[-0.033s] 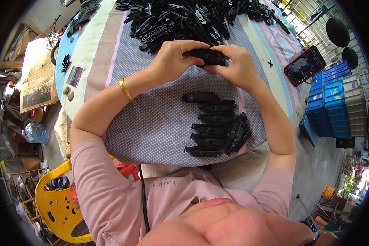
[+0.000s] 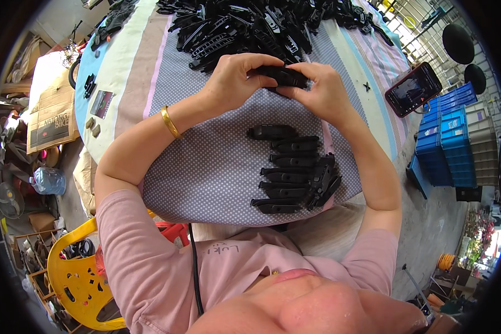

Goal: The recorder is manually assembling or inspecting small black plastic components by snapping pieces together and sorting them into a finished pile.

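Between my two hands, above the far half of the table, is an elongated black plastic part (image 2: pixel 286 77). My left hand (image 2: pixel 240 75) grips its left end with fingers and thumb. Its right end is pinched by my right hand (image 2: pixel 319 86). Closer to me lie several similar black parts (image 2: pixel 288 176), most of them in a rough column. One separate black part (image 2: pixel 271 132) sits at the top of that column. More slim black pieces (image 2: pixel 324 181) are bunched at the column's right side.
A large heap of black plastic parts (image 2: pixel 234 33) covers the table's far side. The striped and dotted tablecloth (image 2: pixel 200 161) lies under everything. A phone (image 2: pixel 413 89) stands at the right edge, with blue crates (image 2: pixel 453 145) beyond. A yellow chair (image 2: pixel 80 284) is at lower left.
The black part has turned slightly between my fingers. Both hands keep nearly the same place.
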Demonstrator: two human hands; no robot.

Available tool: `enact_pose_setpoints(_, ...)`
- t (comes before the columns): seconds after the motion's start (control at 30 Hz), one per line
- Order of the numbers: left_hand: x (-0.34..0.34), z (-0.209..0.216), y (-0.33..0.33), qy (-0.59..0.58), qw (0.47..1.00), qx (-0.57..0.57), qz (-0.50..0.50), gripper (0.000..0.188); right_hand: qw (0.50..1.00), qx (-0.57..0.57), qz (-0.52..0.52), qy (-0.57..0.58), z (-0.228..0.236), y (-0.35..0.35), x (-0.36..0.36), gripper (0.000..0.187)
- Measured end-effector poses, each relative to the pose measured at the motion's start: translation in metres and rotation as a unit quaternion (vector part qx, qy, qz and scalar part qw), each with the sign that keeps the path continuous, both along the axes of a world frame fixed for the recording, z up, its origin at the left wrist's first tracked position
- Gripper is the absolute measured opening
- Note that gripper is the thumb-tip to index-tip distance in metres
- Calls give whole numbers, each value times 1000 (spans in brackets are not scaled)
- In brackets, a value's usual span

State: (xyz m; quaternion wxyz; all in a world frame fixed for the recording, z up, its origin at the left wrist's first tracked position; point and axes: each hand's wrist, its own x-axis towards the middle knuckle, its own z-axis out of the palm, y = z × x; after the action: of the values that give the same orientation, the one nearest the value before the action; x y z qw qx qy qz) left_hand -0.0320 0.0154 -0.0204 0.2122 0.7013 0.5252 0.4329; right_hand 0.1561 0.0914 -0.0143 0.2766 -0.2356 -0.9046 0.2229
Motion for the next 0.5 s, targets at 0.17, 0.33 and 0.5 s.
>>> enact_pose_setpoints(0.17, -1, -1, 0, -5, 997, 68, -28, 31, 992, 125, 7, 14, -3, 2, 4, 36)
enact_pose_setpoints(0.33, 7, 5, -10, -37, 985, -117, -118, 36, 966, -242, 90, 12, 12, 33, 20, 28)
enact_pose_setpoints(0.5, 13, -11, -5, 105, 972, -42, -206, 32, 978, -169, -45, 116, 4, 80, -6, 24)
